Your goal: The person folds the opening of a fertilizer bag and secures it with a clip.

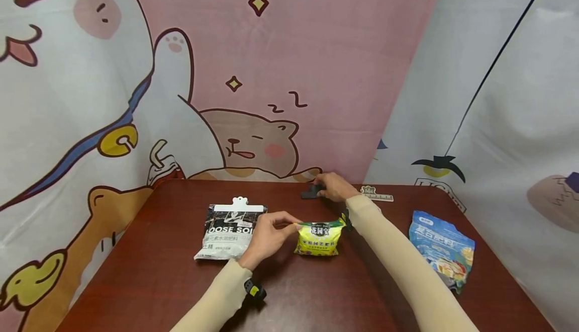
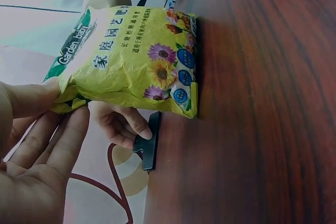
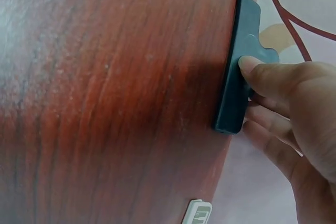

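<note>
Left hand (image 1: 270, 234) pinches an upper corner of the yellow bag (image 1: 318, 243) between thumb and fingers. That bag stands roughly upright near the middle of the table (image 1: 312, 292), printed front toward the person; its base appears to rest on the wood. Taking it by the corner leaves most of the front uncovered, and the pinch probably keeps so soft a pouch from slumping.

Right hand (image 1: 335, 187) reaches past it to the far edge and pinches the black clip (image 3: 233, 80) near its tab, thumb on the face, fingers behind. Held there, the long bar stays free of the fingers, running along the table's edge. Whether the clip lies flat or is tipped up, I cannot tell, nor whether its mouth is parted.

Left of the left hand, partly behind it, lies the dark bag (image 1: 217, 239) with a white clip (image 1: 240, 205) across its top, presumably to keep it closed. A pale clip (image 1: 379, 196) sits near the far edge, just beyond the right hand. Well over to the right, the blue bag (image 1: 441, 246) lies slantwise.
</note>
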